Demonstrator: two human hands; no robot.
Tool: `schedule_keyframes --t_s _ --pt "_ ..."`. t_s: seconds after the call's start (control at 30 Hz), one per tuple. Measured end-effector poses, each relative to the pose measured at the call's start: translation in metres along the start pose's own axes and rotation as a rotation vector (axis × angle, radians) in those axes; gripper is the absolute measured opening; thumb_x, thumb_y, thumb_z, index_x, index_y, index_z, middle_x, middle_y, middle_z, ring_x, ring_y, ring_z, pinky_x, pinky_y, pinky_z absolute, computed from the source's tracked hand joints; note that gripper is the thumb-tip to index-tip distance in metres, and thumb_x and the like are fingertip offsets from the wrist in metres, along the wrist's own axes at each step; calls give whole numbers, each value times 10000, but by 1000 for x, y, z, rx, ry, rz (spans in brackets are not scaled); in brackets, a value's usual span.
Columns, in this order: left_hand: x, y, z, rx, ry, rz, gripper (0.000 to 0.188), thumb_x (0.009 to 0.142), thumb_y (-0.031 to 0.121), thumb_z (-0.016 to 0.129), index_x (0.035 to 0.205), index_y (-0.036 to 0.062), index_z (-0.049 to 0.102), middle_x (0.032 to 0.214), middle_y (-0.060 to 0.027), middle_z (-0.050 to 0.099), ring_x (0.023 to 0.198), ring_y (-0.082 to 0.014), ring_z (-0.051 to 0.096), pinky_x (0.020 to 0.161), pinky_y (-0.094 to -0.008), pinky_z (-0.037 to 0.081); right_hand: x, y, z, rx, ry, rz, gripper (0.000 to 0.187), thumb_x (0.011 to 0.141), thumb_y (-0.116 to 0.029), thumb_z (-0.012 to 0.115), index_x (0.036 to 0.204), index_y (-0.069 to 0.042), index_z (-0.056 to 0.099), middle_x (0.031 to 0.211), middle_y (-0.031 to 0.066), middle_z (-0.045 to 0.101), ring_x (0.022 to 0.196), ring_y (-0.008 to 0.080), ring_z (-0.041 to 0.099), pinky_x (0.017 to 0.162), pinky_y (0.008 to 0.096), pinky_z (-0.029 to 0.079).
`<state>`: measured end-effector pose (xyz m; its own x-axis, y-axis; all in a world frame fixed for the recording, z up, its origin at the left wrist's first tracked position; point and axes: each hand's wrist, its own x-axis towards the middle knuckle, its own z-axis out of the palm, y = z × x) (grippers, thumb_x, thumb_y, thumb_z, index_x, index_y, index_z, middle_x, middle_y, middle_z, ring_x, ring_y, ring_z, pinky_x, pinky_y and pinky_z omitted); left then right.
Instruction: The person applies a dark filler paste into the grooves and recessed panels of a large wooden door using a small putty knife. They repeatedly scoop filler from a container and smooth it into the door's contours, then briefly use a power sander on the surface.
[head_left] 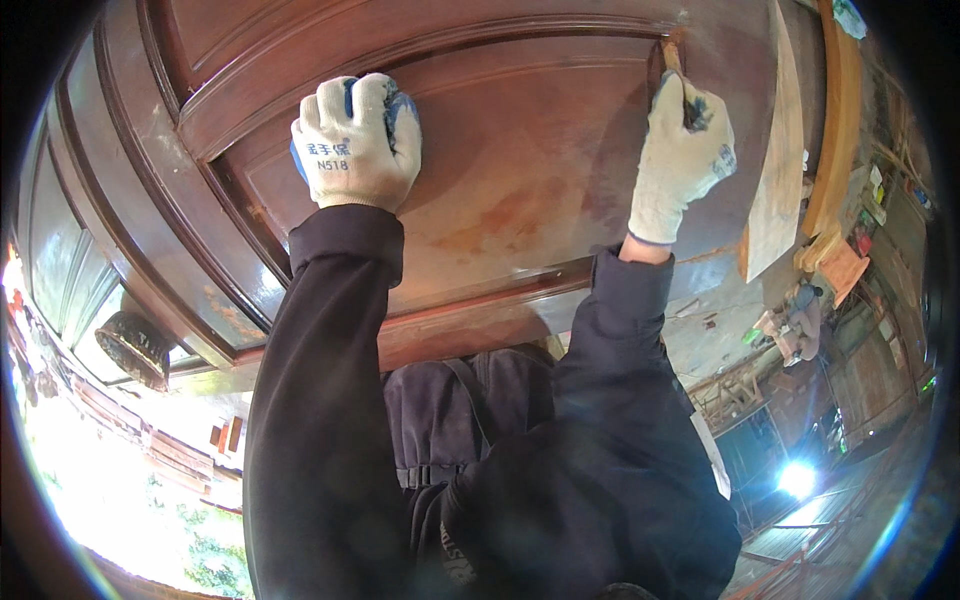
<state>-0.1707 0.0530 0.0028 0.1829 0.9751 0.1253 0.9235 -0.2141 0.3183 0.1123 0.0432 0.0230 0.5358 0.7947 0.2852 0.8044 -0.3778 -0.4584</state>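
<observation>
A large reddish-brown wooden door (570,150) with raised mouldings and recessed panels lies before me. My left hand (357,145), in a white glove with blue-coated fingers, rests by the upper moulding of the middle panel. Its fingers are curled in, and whatever they may hold is hidden. At the panel's upper right corner my right hand (683,150), in a matching glove, grips a narrow tan strip-like tool (671,55). The tool's end meets the moulding there; its exact kind is unclear. Lighter reddish patches show on the panel between my hands.
A dark, crusted round container (134,348) sits on the door's left part. Along the right side run a pale board (780,170) and a curved yellowish plank (836,130). Scattered wood pieces and clutter lie farther right, near a bright lamp (797,480).
</observation>
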Motion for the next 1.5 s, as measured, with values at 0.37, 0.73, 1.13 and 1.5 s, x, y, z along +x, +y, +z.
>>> schedule_keyframes --t_s 0.37,0.73,1.13,1.5 --pt "2 0 0 -15 9 23 257 759 227 670 1005 162 632 1016 -96 586 934 -329 564 789 -471 451 8 -19 -20 310 50 223 118 884 -102 728 957 -13 705 792 19 678 696 89 599 633 267 486" --pt "4 7 0 6 55 34 223 764 167 654 985 140 642 985 -104 589 903 -333 559 799 -471 440 42 12 -19 488 -134 148 172 936 -49 632 1084 -14 711 992 17 712 863 64 619 770 226 506" --pt "5 8 -1 -9 61 34 207 779 155 643 984 121 636 981 -122 590 902 -348 555 806 -481 440 39 27 -15 633 -235 306 172 932 -42 646 1079 -2 726 1021 46 740 900 79 646 799 232 511" --pt "6 8 -3 3 39 28 201 785 155 644 984 127 636 983 -118 590 917 -345 555 822 -475 440 37 26 -12 530 -235 311 159 932 -56 653 1058 -12 740 1002 30 742 894 86 646 802 241 514"
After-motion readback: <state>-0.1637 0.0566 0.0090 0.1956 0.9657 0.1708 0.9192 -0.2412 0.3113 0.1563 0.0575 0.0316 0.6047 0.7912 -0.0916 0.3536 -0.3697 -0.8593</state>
